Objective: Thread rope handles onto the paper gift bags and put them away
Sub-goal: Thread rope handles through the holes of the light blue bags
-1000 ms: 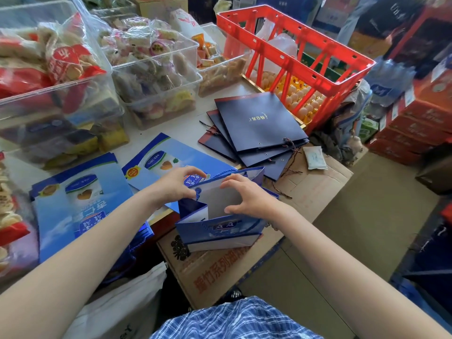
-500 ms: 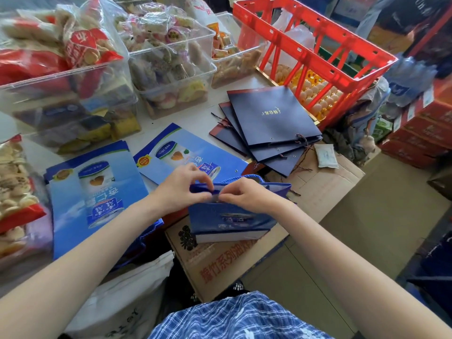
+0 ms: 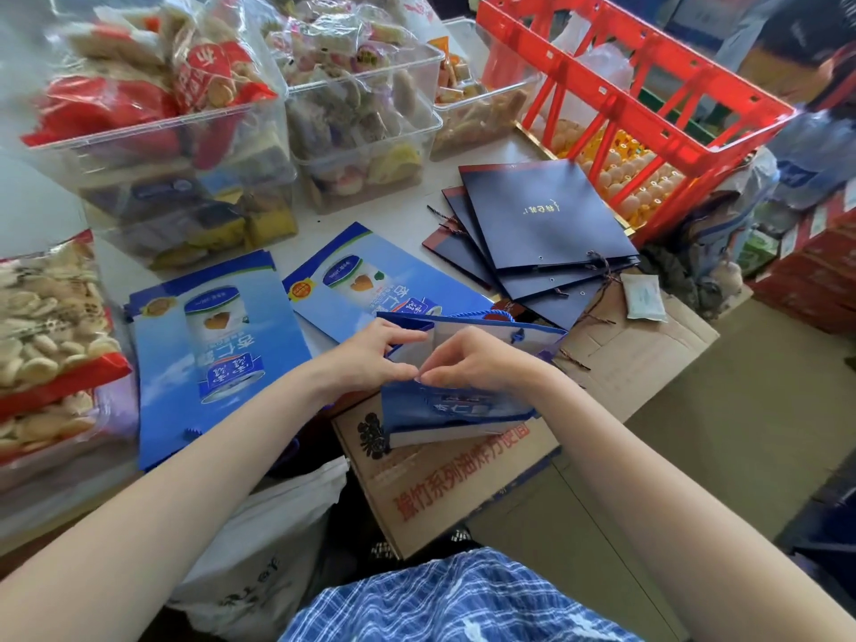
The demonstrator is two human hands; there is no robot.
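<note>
Two hands: both work at the mouth of one blue gift bag, over a cardboard box at the tabletop edge
Tabletop (image 3: 468, 150): pale surface carrying snack tubs, flat bags and a crate
Red crate (image 3: 648, 99): far right of the tabletop, open-sided, eggs visible behind its bars
Clear tubs (image 3: 194, 145): along the far edge, filled with wrapped snacks
Cardboard box (image 3: 463, 474): below the hands, red print on its side, flaps open to the right
Flat blue bags (image 3: 217, 345): two lie printed side up, left of the hands
Navy bags (image 3: 542, 220): fanned stack near the crate, twisted cords trailing from the near edges
Gift bag (image 3: 458, 405): half opened, resting on the box, white inside facing up
Left hand (image 3: 370, 359): fingers curled, pinching the near rim of the bag
Right hand (image 3: 481, 363): fingertips pinched together on the same rim, touching the left hand's fingertips
Rope handle (image 3: 502, 316): blue cord lying along the far rim, knot showing just inside
</note>
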